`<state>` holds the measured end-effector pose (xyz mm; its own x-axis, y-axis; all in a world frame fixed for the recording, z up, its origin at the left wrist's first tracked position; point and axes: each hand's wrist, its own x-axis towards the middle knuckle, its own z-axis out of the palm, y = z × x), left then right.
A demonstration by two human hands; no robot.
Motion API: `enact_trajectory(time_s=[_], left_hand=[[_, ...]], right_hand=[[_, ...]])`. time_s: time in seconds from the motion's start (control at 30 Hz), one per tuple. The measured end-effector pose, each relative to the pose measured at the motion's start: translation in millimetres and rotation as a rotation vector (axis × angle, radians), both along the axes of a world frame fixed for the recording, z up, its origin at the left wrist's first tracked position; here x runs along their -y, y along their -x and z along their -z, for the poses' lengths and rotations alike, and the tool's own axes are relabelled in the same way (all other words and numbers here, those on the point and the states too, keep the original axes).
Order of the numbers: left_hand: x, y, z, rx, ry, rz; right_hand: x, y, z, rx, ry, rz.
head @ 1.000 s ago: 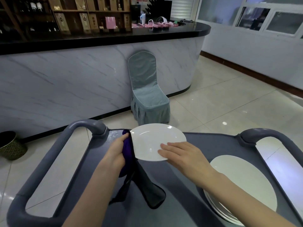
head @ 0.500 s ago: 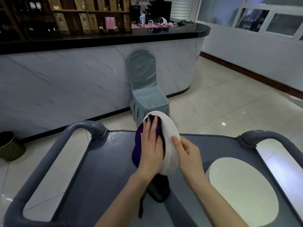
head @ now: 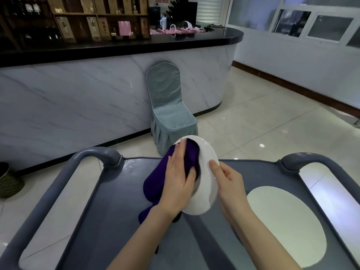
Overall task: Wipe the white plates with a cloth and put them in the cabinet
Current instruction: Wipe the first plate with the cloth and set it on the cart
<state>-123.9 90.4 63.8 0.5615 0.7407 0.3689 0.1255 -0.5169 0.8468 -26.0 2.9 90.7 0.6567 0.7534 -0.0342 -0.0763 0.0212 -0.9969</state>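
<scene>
We see the cart (head: pixel 109 211) tray carrying a stack of white plates (head: pixel 282 227) at its right side. Above the tray's middle, our right hand (head: pixel 229 184) holds one plate (head: pixel 206 191) on edge, its grip pinching the rim between thumb and fingers. Our left hand (head: pixel 178 184) lies spread flat, pressing the purple cloth (head: pixel 155 182) against the plate's face, and the cloth's tail hangs toward the tray. A second ago this plate faced up, with the cloth bunched at its left rim.
</scene>
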Motion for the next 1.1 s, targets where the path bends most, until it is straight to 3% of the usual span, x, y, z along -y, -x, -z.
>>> enact_trajectory(time_s=[0.17, 0.37, 0.53, 0.87, 1.1], left_hand=[[4.7, -4.3, 5.6, -0.128, -0.218, 0.139], [-19.0, 0.9, 8.6, -0.111, -0.027, -0.007], [-7.5, 0.2, 14.0, -0.209, -0.342, 0.119], [-34.0, 14.6, 38.8, -0.138, -0.016, 0.026], [-19.3, 4.2, 24.5, -0.238, -0.210, 0.095]], right_hand=[[-2.6, -3.9, 6.1, -0.039, 0.008, -0.019], [3.8, -5.1, 5.8, 0.030, -0.013, -0.045], [-1.0, -8.1, 9.0, -0.010, -0.034, -0.035], [9.9, -33.3, 14.0, -0.194, -0.048, -0.019], [9.1, -32.2, 14.9, -0.048, 0.043, -0.116]])
